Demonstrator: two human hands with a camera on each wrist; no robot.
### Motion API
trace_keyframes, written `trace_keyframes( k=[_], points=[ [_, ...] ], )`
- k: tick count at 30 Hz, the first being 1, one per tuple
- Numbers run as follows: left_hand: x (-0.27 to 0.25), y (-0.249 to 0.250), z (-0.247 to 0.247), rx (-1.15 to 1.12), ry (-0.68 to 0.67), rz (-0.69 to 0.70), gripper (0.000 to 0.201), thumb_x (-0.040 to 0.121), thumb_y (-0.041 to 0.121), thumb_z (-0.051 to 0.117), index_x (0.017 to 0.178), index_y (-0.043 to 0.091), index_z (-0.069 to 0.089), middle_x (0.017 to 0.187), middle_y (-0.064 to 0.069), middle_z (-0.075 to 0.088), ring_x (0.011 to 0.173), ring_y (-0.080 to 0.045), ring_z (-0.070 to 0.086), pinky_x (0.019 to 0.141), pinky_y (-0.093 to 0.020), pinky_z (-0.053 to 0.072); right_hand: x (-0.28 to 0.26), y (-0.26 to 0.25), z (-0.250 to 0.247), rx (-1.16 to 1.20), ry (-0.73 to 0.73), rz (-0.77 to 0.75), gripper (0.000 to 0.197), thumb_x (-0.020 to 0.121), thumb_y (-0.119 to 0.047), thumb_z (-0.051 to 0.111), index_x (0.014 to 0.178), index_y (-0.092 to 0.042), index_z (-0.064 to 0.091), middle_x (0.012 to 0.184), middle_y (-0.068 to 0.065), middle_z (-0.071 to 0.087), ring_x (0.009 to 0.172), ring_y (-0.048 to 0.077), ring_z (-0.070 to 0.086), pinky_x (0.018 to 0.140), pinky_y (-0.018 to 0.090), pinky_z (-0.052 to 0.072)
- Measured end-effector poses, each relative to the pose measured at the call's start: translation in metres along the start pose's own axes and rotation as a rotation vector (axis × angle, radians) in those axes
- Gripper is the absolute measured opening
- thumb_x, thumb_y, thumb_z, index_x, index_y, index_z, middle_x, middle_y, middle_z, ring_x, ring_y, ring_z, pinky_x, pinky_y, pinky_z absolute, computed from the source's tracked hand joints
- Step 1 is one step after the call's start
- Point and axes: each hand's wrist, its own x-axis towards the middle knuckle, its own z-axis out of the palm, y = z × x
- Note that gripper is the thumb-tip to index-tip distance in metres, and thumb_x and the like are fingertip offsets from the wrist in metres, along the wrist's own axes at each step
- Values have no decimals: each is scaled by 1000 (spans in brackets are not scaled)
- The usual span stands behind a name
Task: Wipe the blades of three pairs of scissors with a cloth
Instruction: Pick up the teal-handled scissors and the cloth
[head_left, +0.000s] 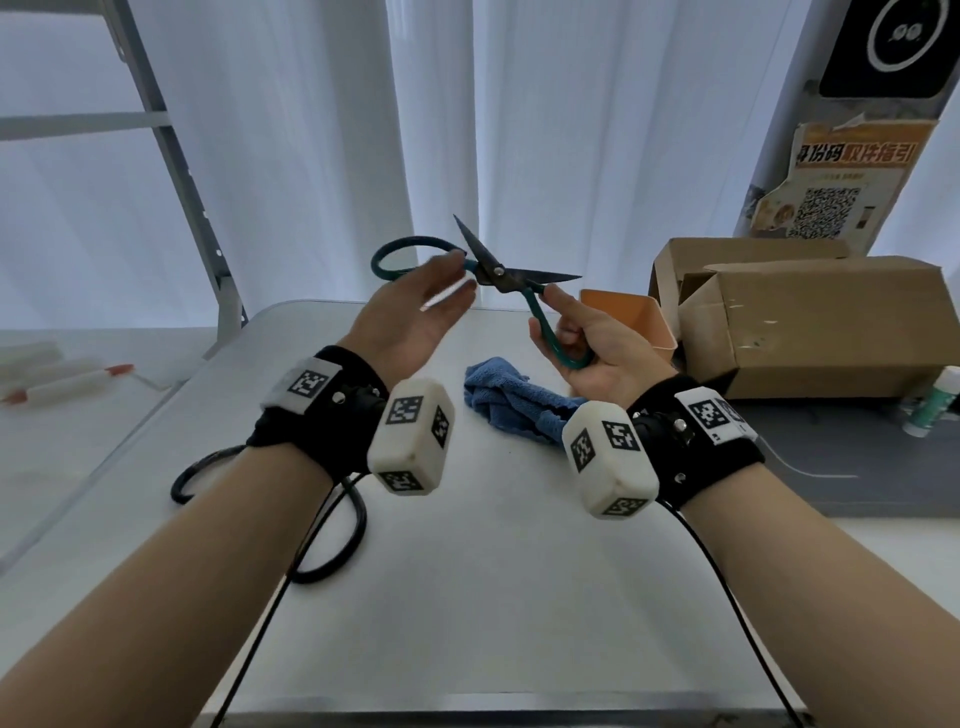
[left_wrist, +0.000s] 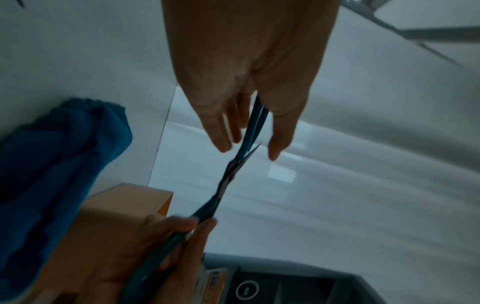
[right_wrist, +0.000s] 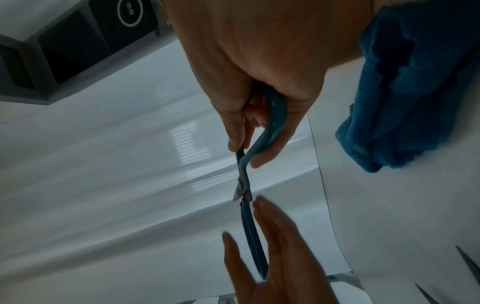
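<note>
Teal-handled scissors (head_left: 497, 270) are held up over the table, their dark blades spread wide apart. My right hand (head_left: 566, 322) grips one handle loop, thumb near the pivot. Straight fingers of my left hand (head_left: 457, 273) lie against the other loop, which sticks out past them. The right wrist view shows the right hand (right_wrist: 246, 152) curled round the handle of the scissors (right_wrist: 244, 185). In the left wrist view, the scissors (left_wrist: 228, 176) handle runs between the left hand's (left_wrist: 249, 148) straight fingers and thumb. A crumpled blue cloth (head_left: 509, 400) lies on the white table (head_left: 493, 597) beneath.
Black-handled scissors (head_left: 332, 545) lie on the table under my left forearm, partly hidden. An orange box (head_left: 634, 317) and an open cardboard box (head_left: 810, 322) stand at the back right. A small bottle (head_left: 935, 400) stands on a grey mat (head_left: 831, 467).
</note>
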Motion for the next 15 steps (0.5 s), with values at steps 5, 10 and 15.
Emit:
trace_keyframes(
  k=[5, 10, 15],
  points=[
    [2, -16, 11, 105, 23, 0, 8, 97, 4, 61, 91, 1, 64, 86, -12, 72, 89, -22, 71, 90, -34, 59, -9, 6, 7, -65, -61, 11, 16, 85, -8, 74, 90, 4, 65, 57, 1, 34, 50, 9, 33, 63, 33, 62],
    [1, -19, 5, 89, 109, 16, 8, 97, 2, 61, 90, -1, 63, 76, -10, 71, 76, -18, 72, 79, -31, 62, -2, 4, 1, -261, -69, -14, 32, 95, -32, 65, 85, -2, 69, 62, 4, 52, 54, 13, 52, 85, 37, 60],
    [4, -12, -8, 90, 188, 24, 7, 96, 2, 62, 91, -1, 62, 79, -12, 69, 77, -18, 72, 71, -28, 61, 11, 6, -12, -648, 6, -78, 42, 107, -30, 39, 102, -5, 72, 100, 9, 74, 101, 23, 67, 101, 39, 49]
  ],
)
